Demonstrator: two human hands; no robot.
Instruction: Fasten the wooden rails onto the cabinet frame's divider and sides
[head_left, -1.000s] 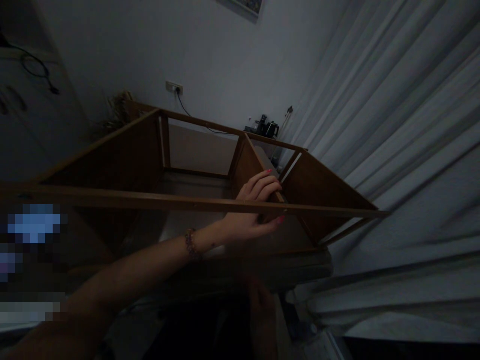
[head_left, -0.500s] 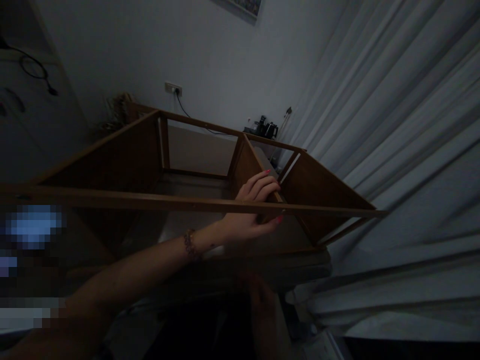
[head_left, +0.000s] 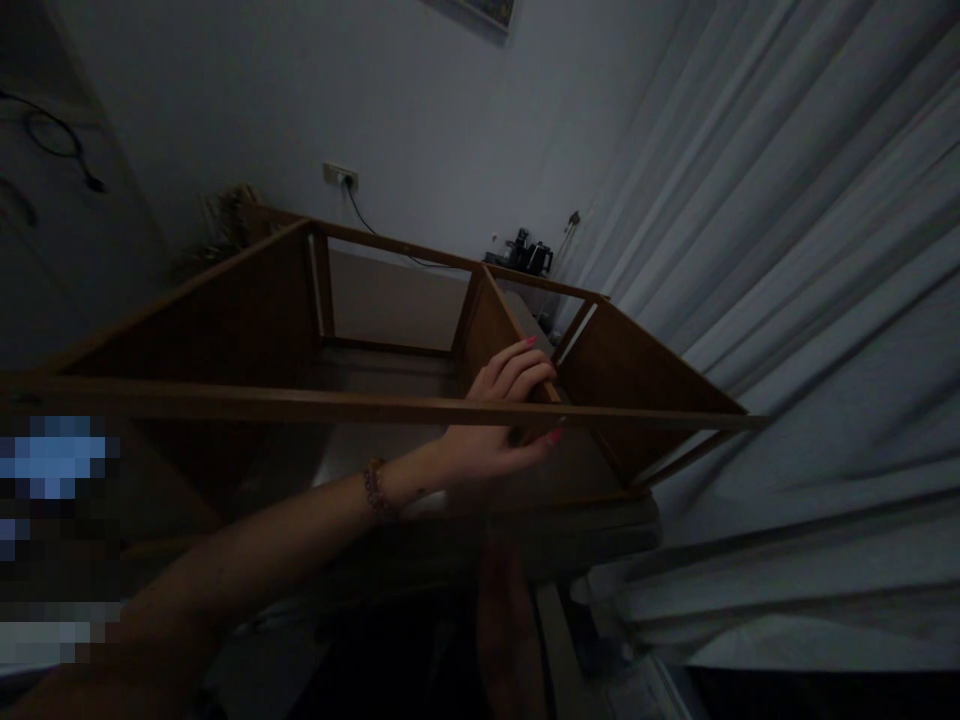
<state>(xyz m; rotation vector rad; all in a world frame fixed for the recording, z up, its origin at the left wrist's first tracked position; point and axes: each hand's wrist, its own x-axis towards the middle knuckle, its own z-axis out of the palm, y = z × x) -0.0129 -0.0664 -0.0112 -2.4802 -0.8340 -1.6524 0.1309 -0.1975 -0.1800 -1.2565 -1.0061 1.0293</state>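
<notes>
A wooden shelf-like frame (head_left: 300, 403) with side panels and a middle divider panel (head_left: 504, 312) lies in front of me. My left hand (head_left: 484, 452) reaches under the front rail and wraps round the near end of the divider's edge, with fingers on its far side and the thumb by the rail. A beaded bracelet (head_left: 376, 488) circles my left wrist. Low in the view, my right hand (head_left: 508, 610) is held below the frame's near side. It is dark and smeared, so its fingers and anything in them are unclear.
White curtains (head_left: 810, 300) hang along the right side. Behind the frame are a wall socket (head_left: 341, 178) with a plugged-in cord and a black kettle (head_left: 538, 258). A dark cable (head_left: 56, 140) hangs at upper left. The room is dim.
My right hand has shifted a little left and turned at the bottom of the view. My left hand keeps its hold on the divider panel. The view has moved slightly.
</notes>
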